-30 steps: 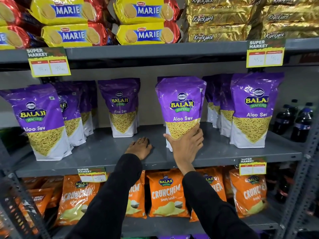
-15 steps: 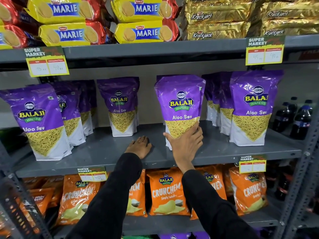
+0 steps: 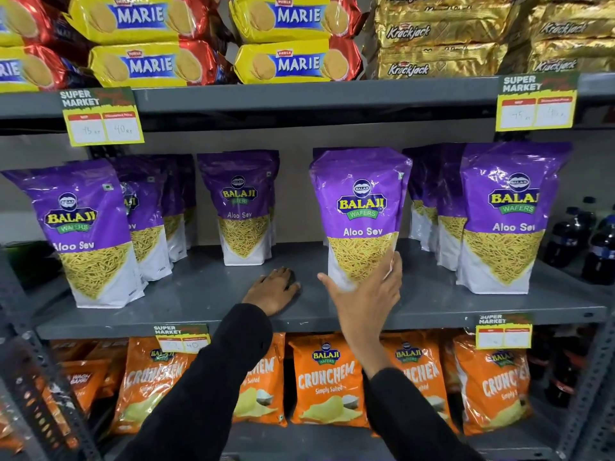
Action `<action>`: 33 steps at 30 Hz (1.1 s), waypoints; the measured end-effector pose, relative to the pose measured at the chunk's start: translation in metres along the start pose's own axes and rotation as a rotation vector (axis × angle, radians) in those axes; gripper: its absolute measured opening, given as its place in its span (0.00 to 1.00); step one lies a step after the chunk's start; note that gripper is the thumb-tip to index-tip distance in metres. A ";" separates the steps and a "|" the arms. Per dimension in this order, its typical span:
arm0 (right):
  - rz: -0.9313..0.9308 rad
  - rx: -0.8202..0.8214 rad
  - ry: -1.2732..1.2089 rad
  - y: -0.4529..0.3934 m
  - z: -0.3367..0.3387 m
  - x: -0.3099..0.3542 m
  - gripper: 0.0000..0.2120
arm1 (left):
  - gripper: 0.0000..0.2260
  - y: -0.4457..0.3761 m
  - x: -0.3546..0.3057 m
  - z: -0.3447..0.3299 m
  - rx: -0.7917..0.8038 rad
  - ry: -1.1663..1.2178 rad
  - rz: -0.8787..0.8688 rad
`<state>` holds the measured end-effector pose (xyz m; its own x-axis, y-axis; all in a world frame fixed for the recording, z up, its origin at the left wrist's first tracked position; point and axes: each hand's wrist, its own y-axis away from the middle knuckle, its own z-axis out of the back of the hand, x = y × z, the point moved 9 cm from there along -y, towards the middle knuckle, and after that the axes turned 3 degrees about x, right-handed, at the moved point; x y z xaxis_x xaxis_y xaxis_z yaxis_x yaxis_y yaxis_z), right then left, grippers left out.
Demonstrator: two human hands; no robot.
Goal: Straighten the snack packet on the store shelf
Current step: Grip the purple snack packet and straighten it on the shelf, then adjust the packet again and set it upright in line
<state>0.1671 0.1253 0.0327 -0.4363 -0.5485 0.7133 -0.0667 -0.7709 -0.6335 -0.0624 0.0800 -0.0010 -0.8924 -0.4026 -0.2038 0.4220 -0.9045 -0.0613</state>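
Note:
A purple Balaji Aloo Sev packet (image 3: 361,207) stands upright, facing forward, on the middle grey shelf (image 3: 206,294). My right hand (image 3: 366,297) cups its lower front, with the thumb at the left edge and the fingers wrapped round the right edge. My left hand (image 3: 271,289) rests palm down on the bare shelf left of the packet, holding nothing. Both arms wear black sleeves.
More Aloo Sev packets stand left (image 3: 90,234), behind (image 3: 241,207) and right (image 3: 506,217). Dark bottles (image 3: 599,247) sit at the far right. Marie biscuits (image 3: 286,61) and Krackjack packs (image 3: 439,58) fill the shelf above, orange Crunchem bags (image 3: 326,380) the one below. Price tags (image 3: 103,118) hang off shelf edges.
My right hand has slid slightly lower on the packet's front. The packet stays upright and my left hand has not moved.

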 end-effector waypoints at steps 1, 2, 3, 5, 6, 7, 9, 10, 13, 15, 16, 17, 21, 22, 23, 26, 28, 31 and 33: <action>0.072 -0.014 -0.053 0.013 0.003 0.005 0.56 | 0.28 0.004 0.005 0.000 -0.009 0.029 0.002; 0.145 -0.017 -0.124 0.026 0.004 0.011 0.49 | 0.29 0.010 0.012 0.001 -0.020 0.051 0.008; 0.196 0.003 -0.211 0.039 0.003 0.017 0.43 | 0.29 0.015 0.022 0.001 -0.036 0.064 0.018; 0.227 0.110 -0.369 0.058 -0.009 0.032 0.34 | 0.28 0.030 0.048 0.005 -0.070 0.066 0.042; 0.224 0.171 -0.416 0.064 -0.018 0.044 0.31 | 0.28 0.038 0.065 0.009 -0.082 0.063 0.058; 0.212 0.227 -0.438 0.068 -0.029 0.057 0.30 | 0.28 0.046 0.082 0.013 -0.089 0.061 0.076; 0.155 0.348 -0.456 0.070 -0.061 0.084 0.30 | 0.28 0.059 0.121 0.023 -0.096 0.064 0.113; 0.112 0.421 -0.467 0.069 -0.081 0.096 0.32 | 0.28 0.064 0.141 0.028 -0.101 0.069 0.132; 0.010 0.591 -0.430 0.063 -0.147 0.130 0.40 | 0.25 0.075 0.195 0.045 -0.118 0.087 0.183; -0.011 0.574 -0.381 0.054 -0.177 0.147 0.43 | 0.22 0.075 0.216 0.054 -0.106 0.090 0.177; -0.032 0.550 -0.355 0.049 -0.190 0.152 0.45 | 0.20 0.073 0.220 0.057 -0.099 0.079 0.168; -0.065 0.529 -0.323 0.046 -0.201 0.154 0.47 | 0.20 0.073 0.223 0.060 -0.087 0.064 0.159; -0.171 0.507 -0.209 0.038 -0.237 0.157 0.54 | 0.21 0.067 0.225 0.055 -0.015 0.017 0.095; -0.179 0.517 -0.184 0.038 -0.245 0.159 0.57 | 0.21 0.066 0.226 0.053 -0.004 0.022 0.084; -0.185 0.523 -0.158 0.037 -0.250 0.160 0.59 | 0.20 0.064 0.226 0.051 -0.001 0.024 0.076; -0.229 0.476 -0.089 0.035 -0.258 0.167 0.66 | 0.20 0.059 0.225 0.051 -0.014 0.058 0.075; -0.240 0.428 -0.061 0.032 -0.260 0.173 0.67 | 0.23 0.054 0.223 0.048 0.011 0.050 0.050; -0.261 0.367 -0.021 0.027 -0.261 0.175 0.67 | 0.26 0.053 0.220 0.046 0.027 0.006 0.001; -0.280 0.345 -0.009 0.026 -0.262 0.172 0.67 | 0.26 0.054 0.219 0.046 0.017 -0.001 -0.027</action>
<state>-0.1447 0.0957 0.0609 -0.4361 -0.3051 0.8466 0.1227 -0.9522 -0.2799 -0.2418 -0.0634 -0.0042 -0.9037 -0.3780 -0.2011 0.3949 -0.9173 -0.0503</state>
